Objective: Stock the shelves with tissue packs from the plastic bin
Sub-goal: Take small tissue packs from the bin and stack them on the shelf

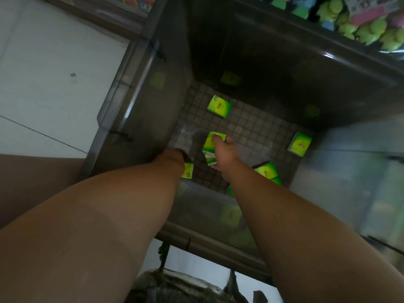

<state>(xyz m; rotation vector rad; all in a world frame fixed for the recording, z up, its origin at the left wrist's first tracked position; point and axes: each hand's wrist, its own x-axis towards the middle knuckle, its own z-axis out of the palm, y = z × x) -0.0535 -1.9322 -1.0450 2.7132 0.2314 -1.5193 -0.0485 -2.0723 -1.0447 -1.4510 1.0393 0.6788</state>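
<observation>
Both bare arms reach down into the grey see-through plastic bin (140, 106), which fills the middle of the view and has a gridded bottom.

The right hand (225, 154) is near the centre of the bin bottom. Its fingers and thumb are curled round a small stack of tissue packs (212, 147) (green wrappers, white edges showing at the lower end). The stack is tilted, with its top towards 12 o'clock.

The left hand (172, 159) is at about 9 o'clock from the right hand, down in the bin's left corner. Its fingers point away and are hidden, so I cannot tell whether they are apart or closed on anything. A corner pack (188, 171) lies just beside it, at its 4 o'clock, partly covered by the wrist.

Loose packs lie on the bin bottom:
- A far pack (219, 106) lies at 12 o'clock from the held stack, well apart from it.
- A side pack (300, 143) sits at 3 o'clock, against the right wall.
- A near pack (267, 170) lies at 4 o'clock, just beside the right forearm.

A shelf (328, 53) crosses the frame at 1 o'clock, with blurred bagged green goods (371, 29) on it. White floor tiles (43, 84) show at 9 o'clock.
</observation>
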